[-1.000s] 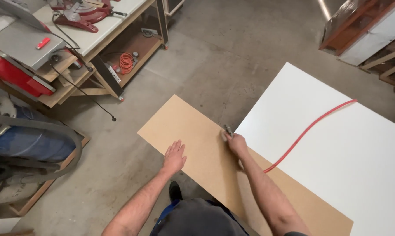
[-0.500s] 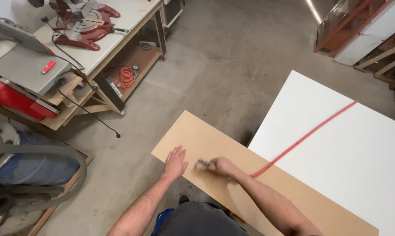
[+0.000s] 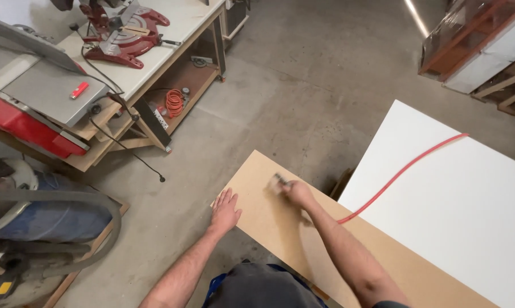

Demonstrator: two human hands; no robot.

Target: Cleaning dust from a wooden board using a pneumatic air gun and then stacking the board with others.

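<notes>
Right hand (image 3: 296,191) pinches a small blurred tool (image 3: 278,182) on the brown board (image 3: 280,228) (left hand (image 3: 225,210) spread flat).

Even, fairly bright overhead light is filling the shop, w/ a glare streak (image 3: 417,17) shining on the concrete floor (image 3: 303,85) top right. The right hand (image 3: 296,191) is smearing w/ motion blur; the rest is staying sharp. Soft shadows are sitting under the bench (image 3: 172,40), & edges are bowing slightly from wide-angle distortion.
</notes>
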